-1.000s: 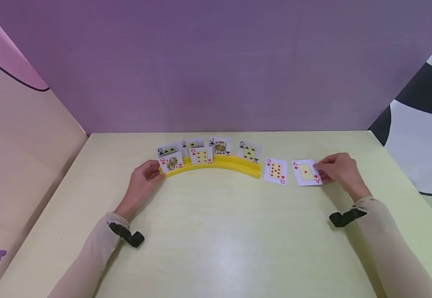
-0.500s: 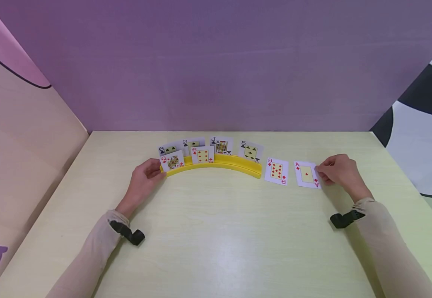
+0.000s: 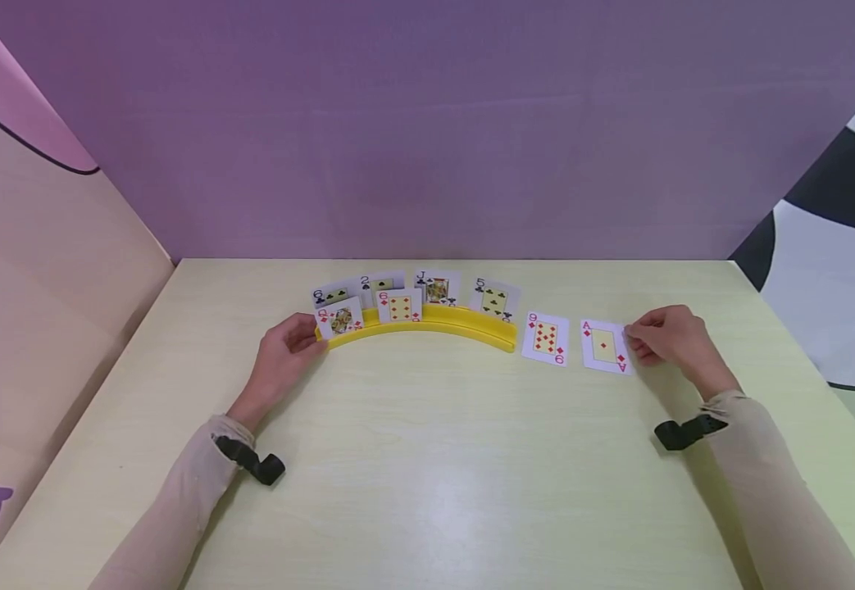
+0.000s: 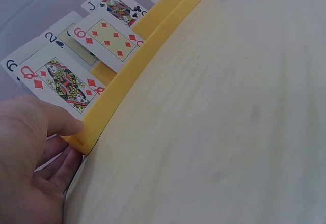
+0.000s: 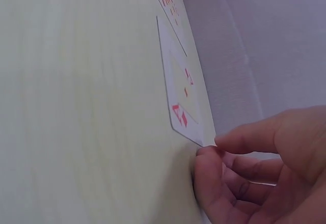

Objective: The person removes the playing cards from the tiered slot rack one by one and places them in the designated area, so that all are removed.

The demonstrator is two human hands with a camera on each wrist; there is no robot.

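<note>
Right hand (image 3: 666, 338) perhaps pinching ace (image 3: 604, 347)

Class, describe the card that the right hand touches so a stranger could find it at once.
Start at the curved yellow plastic card rack. Two cards lie flat right of it. The farther, at the right hand, is the ace of diamonds, with one red pip.
</note>
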